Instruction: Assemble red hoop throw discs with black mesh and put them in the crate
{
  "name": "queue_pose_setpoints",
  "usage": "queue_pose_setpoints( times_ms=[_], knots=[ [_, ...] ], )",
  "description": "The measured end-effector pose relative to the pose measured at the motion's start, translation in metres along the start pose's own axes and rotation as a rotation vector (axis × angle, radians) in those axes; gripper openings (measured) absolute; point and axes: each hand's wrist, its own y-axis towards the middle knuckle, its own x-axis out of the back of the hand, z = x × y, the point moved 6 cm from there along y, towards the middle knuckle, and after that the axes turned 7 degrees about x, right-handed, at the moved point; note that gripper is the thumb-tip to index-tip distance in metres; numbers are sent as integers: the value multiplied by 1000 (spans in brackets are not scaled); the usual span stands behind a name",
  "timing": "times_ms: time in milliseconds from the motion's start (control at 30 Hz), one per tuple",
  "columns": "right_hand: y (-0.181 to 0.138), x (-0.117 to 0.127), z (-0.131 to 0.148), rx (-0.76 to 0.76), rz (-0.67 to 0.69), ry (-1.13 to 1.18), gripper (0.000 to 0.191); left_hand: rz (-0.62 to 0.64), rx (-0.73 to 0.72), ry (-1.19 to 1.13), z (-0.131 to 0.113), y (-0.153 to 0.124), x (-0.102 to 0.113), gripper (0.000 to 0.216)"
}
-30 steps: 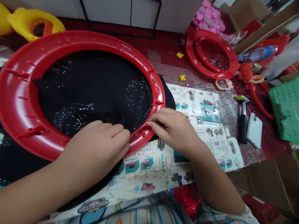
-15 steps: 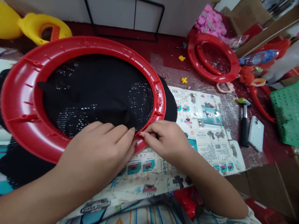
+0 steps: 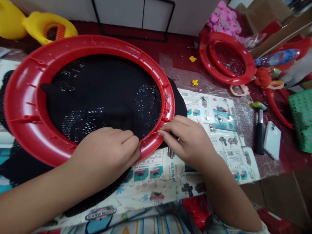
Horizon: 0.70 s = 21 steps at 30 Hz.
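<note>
Where the red ring lies over the black mesh on the printed sheet, mesh is pinned to its near rim by the left hand, fingers curled together, seemingly as a brace; the rim's edge is pinched by the right hand.

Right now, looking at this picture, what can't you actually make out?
Head view: left hand covers its own fingertips, so whether they pinch the black mesh or only press it is hidden.
Right hand at the red ring: anything between its fingers is too small to tell.
Green basket is cut off by the right edge.
Print on the paper sheet is too small to read.
</note>
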Motion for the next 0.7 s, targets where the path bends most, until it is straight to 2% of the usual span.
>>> queue_pose_setpoints(
  times_ms=[500,700],
  knots=[
    [4,-18,-25,-366,10,389,21,4,-32,8,1,0,3,38],
    [4,-21,-25,-496,65,388,21,39,-25,-7,3,0,2,38]
  ],
)
